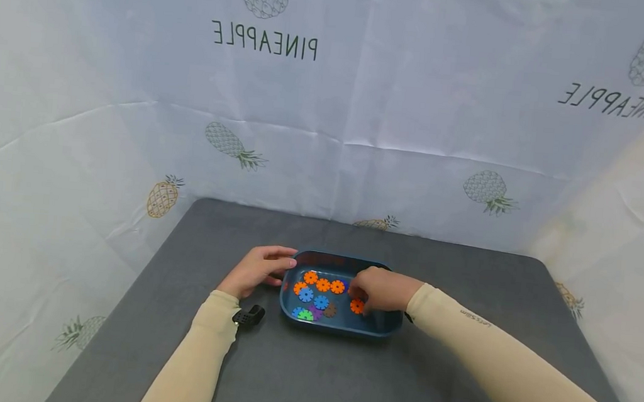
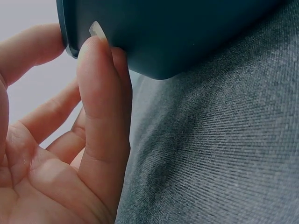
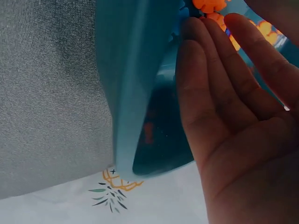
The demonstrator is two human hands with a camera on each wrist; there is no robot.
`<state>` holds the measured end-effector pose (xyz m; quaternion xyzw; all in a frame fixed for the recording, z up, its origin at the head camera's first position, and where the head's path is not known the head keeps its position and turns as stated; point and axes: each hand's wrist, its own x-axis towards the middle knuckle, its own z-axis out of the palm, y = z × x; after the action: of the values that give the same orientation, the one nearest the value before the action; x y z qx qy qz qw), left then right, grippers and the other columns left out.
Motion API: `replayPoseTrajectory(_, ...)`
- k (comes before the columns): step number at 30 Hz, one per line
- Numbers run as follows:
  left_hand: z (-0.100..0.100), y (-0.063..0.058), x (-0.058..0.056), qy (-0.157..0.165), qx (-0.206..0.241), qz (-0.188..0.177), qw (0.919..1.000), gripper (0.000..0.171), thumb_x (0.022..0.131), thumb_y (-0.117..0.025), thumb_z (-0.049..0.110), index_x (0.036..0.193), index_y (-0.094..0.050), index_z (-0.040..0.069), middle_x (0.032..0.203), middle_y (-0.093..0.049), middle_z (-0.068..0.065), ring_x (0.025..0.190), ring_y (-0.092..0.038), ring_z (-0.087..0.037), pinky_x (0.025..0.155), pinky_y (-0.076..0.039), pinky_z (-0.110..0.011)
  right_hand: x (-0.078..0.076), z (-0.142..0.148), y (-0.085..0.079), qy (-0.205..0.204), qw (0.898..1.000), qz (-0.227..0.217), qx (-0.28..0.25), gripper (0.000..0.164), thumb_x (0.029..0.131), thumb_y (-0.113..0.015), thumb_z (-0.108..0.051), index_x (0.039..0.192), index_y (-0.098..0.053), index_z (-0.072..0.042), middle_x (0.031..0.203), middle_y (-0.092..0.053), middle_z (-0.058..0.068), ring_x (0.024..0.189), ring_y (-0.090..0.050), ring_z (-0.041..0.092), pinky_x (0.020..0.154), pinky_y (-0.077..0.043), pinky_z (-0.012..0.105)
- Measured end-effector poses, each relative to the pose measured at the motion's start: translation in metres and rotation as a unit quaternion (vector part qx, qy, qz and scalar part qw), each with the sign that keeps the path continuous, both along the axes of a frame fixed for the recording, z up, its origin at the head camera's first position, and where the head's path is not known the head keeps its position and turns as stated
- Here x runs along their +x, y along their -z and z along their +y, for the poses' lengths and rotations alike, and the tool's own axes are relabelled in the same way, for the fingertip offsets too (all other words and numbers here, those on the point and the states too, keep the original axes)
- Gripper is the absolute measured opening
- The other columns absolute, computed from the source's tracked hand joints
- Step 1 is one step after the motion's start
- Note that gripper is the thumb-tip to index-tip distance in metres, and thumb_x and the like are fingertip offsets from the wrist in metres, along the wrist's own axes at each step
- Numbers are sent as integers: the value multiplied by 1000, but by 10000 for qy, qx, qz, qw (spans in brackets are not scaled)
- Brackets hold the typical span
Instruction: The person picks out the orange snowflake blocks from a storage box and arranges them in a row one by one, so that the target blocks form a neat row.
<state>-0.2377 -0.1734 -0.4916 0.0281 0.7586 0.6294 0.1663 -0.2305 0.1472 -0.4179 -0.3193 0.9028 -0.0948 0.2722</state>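
Observation:
A dark teal tray lies on the grey table with flat, notched plastic discs in it. My left hand holds the tray's left end, the thumb against the outer wall and a finger at the rim. My right hand reaches into the tray's right half, palm down. An orange disc lies beside its fingers. In the right wrist view the fingers are fairly straight, tips right at several discs, thumb apart. Farther left lie more orange discs, blue discs, a brown disc, a purple disc and a green disc.
The grey tabletop extends around the tray. White cloth printed with pineapples hangs behind the table and along both sides. A black band with a small device sits on the left wrist.

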Motion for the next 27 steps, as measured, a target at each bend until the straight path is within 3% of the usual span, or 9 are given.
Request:
replayPoseTrajectory(12, -1, 2, 0, 2, 9, 9, 10000, 52, 96, -83, 45, 142, -72, 22, 147, -69, -9, 112, -75, -24, 88, -65, -38, 5, -17, 6, -268, 9957, 742, 489, 18, 87, -91, -8, 97, -77, -14, 90, -65, -2, 79, -57, 14, 75, -57, 32)
replayPoseTrajectory(27, 0, 0, 1, -74, 50, -20, 10000, 47, 98, -81, 41, 140, -73, 21, 143, -71, -8, 110, -75, -24, 88, -66, -38, 12, -31, 8, -548, 9872, 1266, 806, 17, 90, -88, -5, 88, -74, -15, 85, -63, -1, 70, -53, 14, 70, -55, 29)
